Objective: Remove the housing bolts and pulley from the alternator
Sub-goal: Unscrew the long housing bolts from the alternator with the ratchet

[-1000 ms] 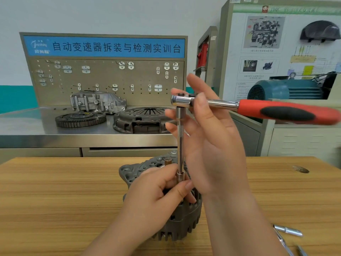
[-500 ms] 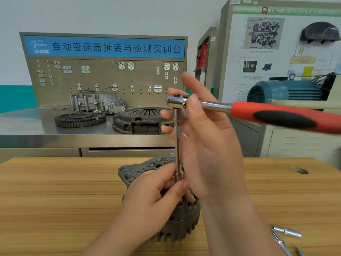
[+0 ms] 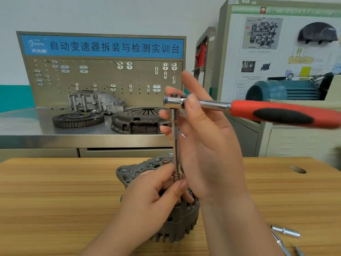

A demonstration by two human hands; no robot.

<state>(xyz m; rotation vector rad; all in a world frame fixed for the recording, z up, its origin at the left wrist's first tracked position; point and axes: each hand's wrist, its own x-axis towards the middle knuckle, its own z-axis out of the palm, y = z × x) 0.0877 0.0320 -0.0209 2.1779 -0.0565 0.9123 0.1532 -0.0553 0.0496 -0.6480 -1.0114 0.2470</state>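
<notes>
A grey alternator [image 3: 177, 224] stands upright on the wooden table [image 3: 55, 191]. A ratchet wrench [image 3: 280, 114] with a red and black handle sits on a long vertical extension bar [image 3: 176, 148] whose socket end meets the alternator's top. My left hand [image 3: 153, 204] pinches the lower end of the bar at the socket and rests on the housing. My right hand [image 3: 204, 137] is raised beside the bar, thumb and fingertips holding the ratchet head, the other fingers straight. The bolt under the socket is hidden.
Loose metal tools [image 3: 286, 231] lie on the table at the lower right. Behind stands a steel bench [image 3: 36, 130] with a flywheel [image 3: 77, 119], a clutch cover [image 3: 136, 119], a gearbox housing [image 3: 94, 102] and a pegboard. A teal motor [image 3: 282, 89] sits at the right.
The ratchet handle has swung slightly, its head drifting left and then down a little. Both hands keep their hold on the tool.
</notes>
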